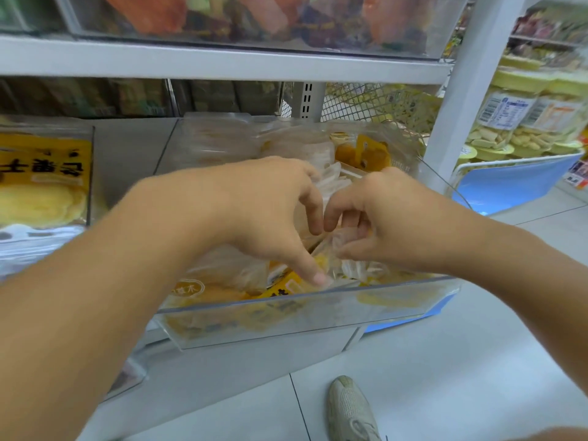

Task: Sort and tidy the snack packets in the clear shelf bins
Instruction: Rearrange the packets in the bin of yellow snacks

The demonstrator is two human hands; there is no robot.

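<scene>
Pale grey tiled floor [461, 361] with thin dark joints, evenly lit. White metal shelving: a horizontal shelf board [222, 63] across the top, a white upright post [467, 90] at right, a slotted support strip [307, 100] and wire mesh backing [366, 100] behind. Farther right, another rack [541, 43] of stocked goods above a blue panel [509, 186], all somewhat blurred.

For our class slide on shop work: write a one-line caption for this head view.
Both hands, left hand and right hand, reach into a clear bin of yellow snack packets.
</scene>
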